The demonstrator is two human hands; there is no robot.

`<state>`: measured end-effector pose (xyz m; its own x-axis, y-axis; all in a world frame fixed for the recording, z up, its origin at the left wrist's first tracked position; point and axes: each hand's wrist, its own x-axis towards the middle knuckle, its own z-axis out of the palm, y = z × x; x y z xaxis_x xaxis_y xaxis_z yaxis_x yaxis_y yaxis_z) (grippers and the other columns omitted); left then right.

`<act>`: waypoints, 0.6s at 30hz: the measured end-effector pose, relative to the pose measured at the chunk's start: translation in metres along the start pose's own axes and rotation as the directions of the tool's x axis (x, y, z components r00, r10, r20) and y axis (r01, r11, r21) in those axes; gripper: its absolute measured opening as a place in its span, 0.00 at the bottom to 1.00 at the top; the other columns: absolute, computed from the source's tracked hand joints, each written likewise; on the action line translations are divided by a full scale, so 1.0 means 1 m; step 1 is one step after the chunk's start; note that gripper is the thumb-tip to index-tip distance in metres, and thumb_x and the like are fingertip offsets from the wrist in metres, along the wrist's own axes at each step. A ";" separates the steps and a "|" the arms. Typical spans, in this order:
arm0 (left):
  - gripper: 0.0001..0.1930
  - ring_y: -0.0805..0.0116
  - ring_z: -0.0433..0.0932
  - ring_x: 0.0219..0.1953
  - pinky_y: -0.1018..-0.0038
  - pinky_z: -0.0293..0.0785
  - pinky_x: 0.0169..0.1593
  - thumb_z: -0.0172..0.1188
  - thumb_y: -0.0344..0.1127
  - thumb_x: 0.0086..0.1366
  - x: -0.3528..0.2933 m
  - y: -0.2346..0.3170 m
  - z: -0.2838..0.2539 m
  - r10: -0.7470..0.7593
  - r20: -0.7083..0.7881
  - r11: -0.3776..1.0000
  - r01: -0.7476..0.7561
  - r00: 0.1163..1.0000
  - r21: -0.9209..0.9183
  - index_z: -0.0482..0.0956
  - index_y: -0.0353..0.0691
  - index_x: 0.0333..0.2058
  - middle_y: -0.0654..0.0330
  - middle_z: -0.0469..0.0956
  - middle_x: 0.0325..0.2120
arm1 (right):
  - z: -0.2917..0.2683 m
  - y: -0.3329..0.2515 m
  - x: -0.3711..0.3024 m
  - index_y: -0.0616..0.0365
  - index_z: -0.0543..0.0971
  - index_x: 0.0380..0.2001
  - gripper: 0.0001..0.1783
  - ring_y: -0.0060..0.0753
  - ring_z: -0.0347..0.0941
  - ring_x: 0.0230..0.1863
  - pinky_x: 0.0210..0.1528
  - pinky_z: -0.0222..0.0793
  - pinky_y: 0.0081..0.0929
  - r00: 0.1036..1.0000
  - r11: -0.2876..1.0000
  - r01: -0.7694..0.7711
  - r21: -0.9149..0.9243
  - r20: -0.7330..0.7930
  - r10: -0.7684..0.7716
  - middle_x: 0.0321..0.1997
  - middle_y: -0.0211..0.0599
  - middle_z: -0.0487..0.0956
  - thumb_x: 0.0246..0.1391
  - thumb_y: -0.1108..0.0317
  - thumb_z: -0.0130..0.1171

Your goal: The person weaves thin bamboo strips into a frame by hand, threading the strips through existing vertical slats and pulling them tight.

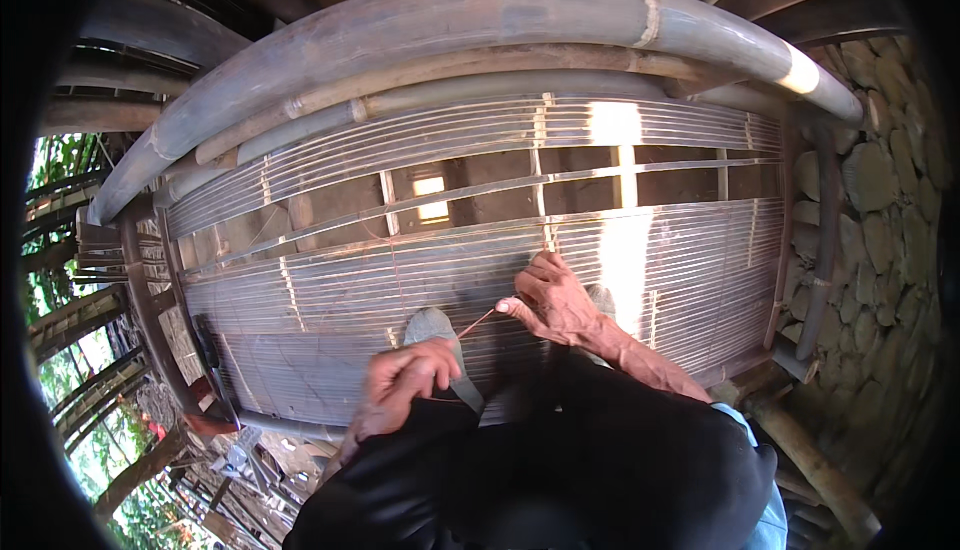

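The left hand [408, 378] has its fingers curled closed on a thin reddish-brown cord [480, 323], which runs in a short, straight diagonal up to the thumb of the right hand [556, 300]. The right hand is bent, its fingers folded down against the slats and its thumb stretched toward the left hand; whether those folded fingers pinch anything is hidden. The cord therefore lies between the two hands, above a wide platform of narrow, greyish-brown bamboo slats [340, 290].

Just beyond the right fingertips, a pale, narrow bamboo crosspiece [539, 165] runs away across the slats. Farther beyond both hands the close rows break into an open band, with a single slat passing lengthwise through it. Past that, thick, smooth greyish bamboo poles [480, 25] span the far side, curved in this view. A bright patch of sunlight falls on the slats just right of the right hand.

A rounded grey shoe toe [430, 325] shows just beyond the left hand, and another grey toe [602, 300] partly shows beside the right hand. Black trousers [590, 450] fill the space nearer than the hands. Well to the right of the right hand stands a wall of rough brown stones [880, 190].
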<state>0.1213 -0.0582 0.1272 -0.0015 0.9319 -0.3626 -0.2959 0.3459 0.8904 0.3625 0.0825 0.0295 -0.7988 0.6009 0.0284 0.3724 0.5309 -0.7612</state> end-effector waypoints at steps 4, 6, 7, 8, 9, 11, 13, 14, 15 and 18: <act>0.15 0.41 0.80 0.53 0.51 0.68 0.66 0.49 0.35 0.76 -0.004 0.028 -0.061 0.289 -0.356 0.953 -0.304 0.889 0.015 0.79 0.32 0.32 0.40 0.84 0.43 | -0.030 0.016 -0.006 0.63 0.81 0.41 0.21 0.49 0.76 0.50 0.58 0.71 0.42 0.988 0.977 -0.127 0.173 -0.060 0.139 0.44 0.46 0.82 0.63 0.53 0.62; 0.14 0.41 0.81 0.50 0.51 0.71 0.64 0.49 0.37 0.76 -0.019 0.057 -0.111 0.303 -0.592 0.883 -0.453 0.746 -0.118 0.80 0.32 0.40 0.41 0.82 0.47 | -0.040 0.039 0.000 0.63 0.81 0.43 0.19 0.50 0.77 0.50 0.54 0.74 0.44 0.961 0.967 -0.187 0.172 -0.170 0.216 0.46 0.48 0.82 0.64 0.55 0.61; 0.14 0.43 0.82 0.49 0.53 0.74 0.62 0.49 0.38 0.76 -0.021 0.068 -0.131 0.243 -0.680 0.793 -0.546 0.692 -0.272 0.80 0.33 0.42 0.42 0.81 0.49 | -0.048 0.055 0.005 0.63 0.82 0.44 0.18 0.51 0.77 0.50 0.52 0.75 0.44 0.946 0.975 -0.201 0.090 -0.239 0.217 0.46 0.49 0.82 0.64 0.57 0.61; 0.14 0.43 0.82 0.49 0.53 0.74 0.62 0.49 0.38 0.76 -0.011 0.070 -0.127 0.251 -0.673 0.791 -0.548 0.696 -0.272 0.80 0.33 0.42 0.42 0.81 0.49 | -0.053 0.074 0.007 0.63 0.82 0.43 0.16 0.51 0.78 0.48 0.51 0.76 0.43 0.941 0.966 -0.255 -0.035 -0.237 0.239 0.44 0.49 0.83 0.63 0.60 0.61; 0.14 0.48 0.82 0.48 0.56 0.75 0.59 0.51 0.40 0.76 0.008 0.068 -0.121 0.228 -0.627 0.891 -0.419 0.744 -0.173 0.81 0.35 0.43 0.46 0.82 0.48 | -0.062 0.088 0.010 0.63 0.82 0.42 0.16 0.49 0.82 0.42 0.50 0.76 0.43 0.937 0.942 -0.324 -0.084 -0.167 0.307 0.39 0.47 0.85 0.64 0.60 0.60; 0.15 0.57 0.82 0.48 0.62 0.78 0.53 0.55 0.43 0.75 0.051 0.070 -0.104 0.162 -0.564 0.987 -0.135 0.810 0.089 0.83 0.40 0.46 0.53 0.83 0.46 | -0.068 0.102 0.023 0.62 0.81 0.42 0.13 0.56 0.81 0.35 0.42 0.76 0.44 0.908 0.908 -0.416 0.051 -0.026 0.418 0.33 0.49 0.83 0.64 0.62 0.58; 0.14 0.63 0.76 0.36 0.66 0.75 0.42 0.56 0.38 0.73 0.104 0.043 -0.064 0.347 -0.285 0.797 -0.121 0.894 0.591 0.84 0.40 0.50 0.58 0.82 0.38 | -0.062 0.118 0.036 0.61 0.81 0.41 0.12 0.60 0.80 0.35 0.40 0.75 0.49 0.909 0.910 -0.415 -0.008 0.049 0.415 0.32 0.52 0.83 0.62 0.63 0.58; 0.14 0.66 0.73 0.30 0.68 0.73 0.37 0.57 0.35 0.72 0.135 0.022 -0.042 0.421 -0.125 0.629 -0.190 0.899 0.754 0.84 0.41 0.52 0.60 0.81 0.34 | -0.062 0.126 0.037 0.60 0.80 0.40 0.10 0.64 0.80 0.35 0.38 0.74 0.54 0.894 0.902 -0.423 -0.090 0.118 0.431 0.31 0.55 0.82 0.60 0.65 0.57; 0.13 0.64 0.76 0.34 0.65 0.73 0.38 0.57 0.29 0.68 0.149 0.001 -0.038 0.458 -0.038 0.428 -0.184 0.888 0.885 0.86 0.39 0.47 0.59 0.79 0.29 | -0.057 0.121 0.051 0.59 0.79 0.40 0.12 0.67 0.78 0.36 0.39 0.73 0.55 0.890 0.907 -0.412 -0.086 0.175 0.420 0.32 0.57 0.82 0.59 0.63 0.55; 0.08 0.49 0.80 0.26 0.56 0.74 0.30 0.60 0.25 0.59 0.198 -0.056 0.017 0.352 0.018 0.392 -0.165 0.936 0.905 0.83 0.39 0.38 0.50 0.79 0.22 | -0.047 0.137 0.054 0.57 0.78 0.46 0.17 0.68 0.79 0.42 0.45 0.74 0.58 0.843 0.879 -0.445 -0.169 0.252 0.475 0.38 0.59 0.83 0.57 0.62 0.51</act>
<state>0.1535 0.1089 0.0099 -0.0885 0.9959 -0.0208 0.7486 0.0803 0.6581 0.3921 0.2158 -0.0429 -0.6154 0.6083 -0.5012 0.7629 0.3001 -0.5727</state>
